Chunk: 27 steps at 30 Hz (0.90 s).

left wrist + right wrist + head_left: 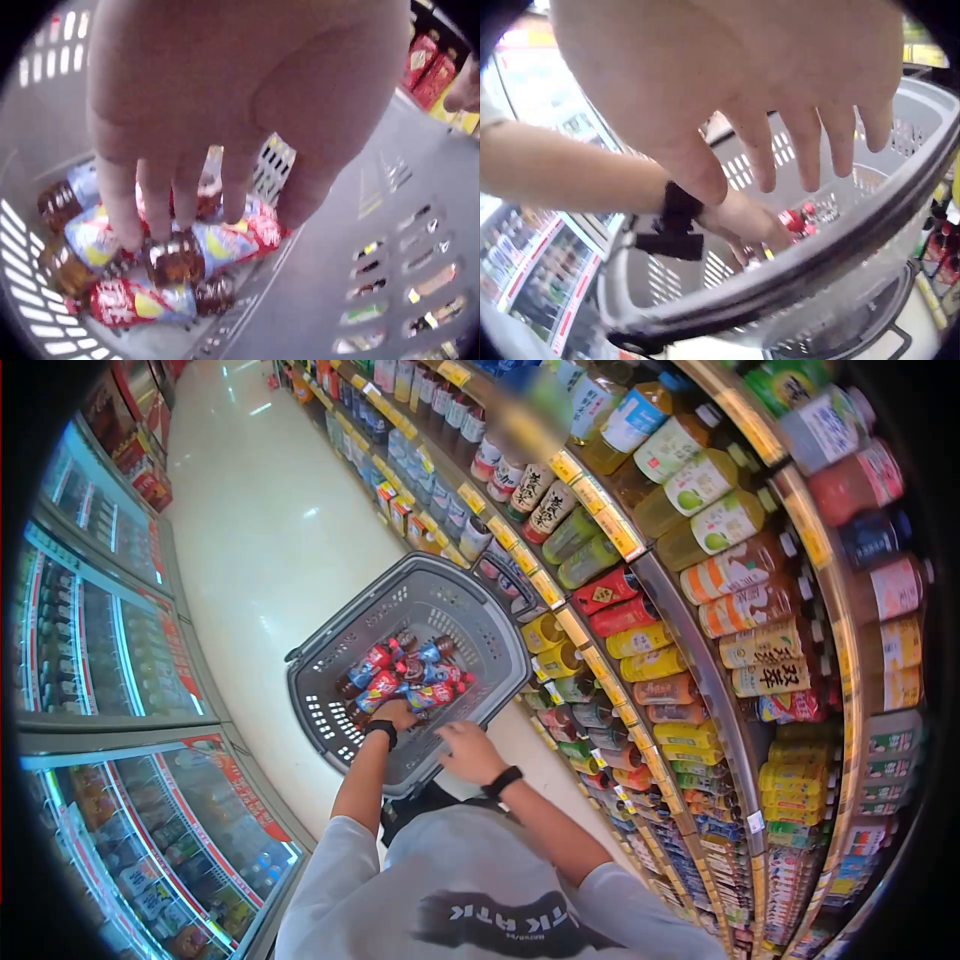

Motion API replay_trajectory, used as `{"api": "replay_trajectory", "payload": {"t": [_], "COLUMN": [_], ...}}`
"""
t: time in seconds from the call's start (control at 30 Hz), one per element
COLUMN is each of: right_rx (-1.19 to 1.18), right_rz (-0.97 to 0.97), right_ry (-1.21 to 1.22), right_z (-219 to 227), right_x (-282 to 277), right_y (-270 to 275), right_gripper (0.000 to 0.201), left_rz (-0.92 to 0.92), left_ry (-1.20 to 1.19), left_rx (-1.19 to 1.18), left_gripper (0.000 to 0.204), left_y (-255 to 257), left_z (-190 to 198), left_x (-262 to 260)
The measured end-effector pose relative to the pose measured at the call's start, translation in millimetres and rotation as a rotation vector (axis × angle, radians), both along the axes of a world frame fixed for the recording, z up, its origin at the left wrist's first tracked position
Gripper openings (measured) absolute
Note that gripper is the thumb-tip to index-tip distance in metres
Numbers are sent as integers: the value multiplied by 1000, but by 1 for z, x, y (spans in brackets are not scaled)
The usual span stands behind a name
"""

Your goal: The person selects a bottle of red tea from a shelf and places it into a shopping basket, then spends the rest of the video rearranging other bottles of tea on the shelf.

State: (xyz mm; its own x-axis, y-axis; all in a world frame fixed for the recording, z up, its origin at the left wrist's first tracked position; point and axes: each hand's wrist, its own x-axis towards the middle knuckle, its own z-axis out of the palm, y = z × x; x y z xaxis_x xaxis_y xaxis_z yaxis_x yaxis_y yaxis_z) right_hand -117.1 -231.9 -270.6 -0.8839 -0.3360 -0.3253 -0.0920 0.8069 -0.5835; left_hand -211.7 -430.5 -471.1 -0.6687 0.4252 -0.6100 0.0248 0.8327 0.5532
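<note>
My left hand (395,715) reaches down inside a grey plastic shopping basket (440,760). Its fingers extend over a bottled drink (232,244) with a red and blue label, fingertips right at the bottle. Several similar bottles (142,301) of dark drink lie on their sides in a loose pile on the basket floor. Near the basket's near right rim, my right hand (470,752) hovers with its fingers spread and nothing in them. The right wrist view shows the same hand (742,90) above the dark rim (780,289).
Along the right run shelves of bottled drinks (720,525) with yellow price strips (620,530), close to the basket's right side. Glass-door coolers (110,630) line the left. A pale floor aisle (250,510) stretches ahead. The basket's dark handle (505,575) is at its far end.
</note>
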Motion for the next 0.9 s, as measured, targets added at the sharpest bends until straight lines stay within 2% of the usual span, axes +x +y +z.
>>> {"api": "replay_trajectory", "payload": {"t": [0.07,0.1,0.13,0.17,0.23,0.33,0.37,0.4,0.43,0.5,0.53,0.57,0.6,0.67,0.73,0.77,0.8,0.87,0.9], "right_rx": [206,218,251,283,309,307,316,326,333,359,386,384,379,394,385,389,384,367,360], "right_rz": [33,8,21,34,9,-44,-36,-38,-43,-44,-49,-67,-82,-75,-92,-92,-91,-97,-97], "right_ry": [69,5,28,50,119,149,93,84,88,98,103,125,144,100,78,60,42,69,80], "right_z": [-39,-62,-67,-64,-64,-72,-66,-67,-69,-71,-72,-74,-76,-75,-75,-69,-64,-69,-72], "right_x": [4,8,9,9,12,13,10,11,12,12,13,14,15,15,14,12,11,12,13], "right_y": [-15,-16,-17,-20,-25,-29,-31,-30,-32,-37,-38,-38,-40,-41,-42,-41,-41,-41,-41], "right_gripper": [46,42,40,39,36,36,36,36,36,38,38,39,40,40,39,39,39,39,39], "left_rz": [-6,12,29,-10,-54,-198,-246,-289,-336,-348,-263,-256,-305,-420,-239,-228,-228,-399,-374], "left_ry": [-45,-40,-33,-111,-8,102,111,130,103,123,146,151,88,144,208,278,211,265,203], "left_rx": [-120,-185,-251,-316,-352,-450,-463,-477,-511,-531,-489,-458,-506,-560,-474,-418,-361,-356,-250], "left_gripper": [46,49,51,59,55,52,51,51,51,53,54,55,54,50,39,34,38,35,33], "left_y": [13,18,23,29,32,32,30,31,33,31,32,34,37,39,36,35,36,39,34], "left_z": [-20,-22,-21,-13,-31,-95,-104,-103,-84,-116,-134,-127,-121,-104,-141,-126,-110,-85,-78], "left_x": [0,2,3,-2,1,5,5,4,0,8,14,15,13,24,36,42,41,35,27]}}
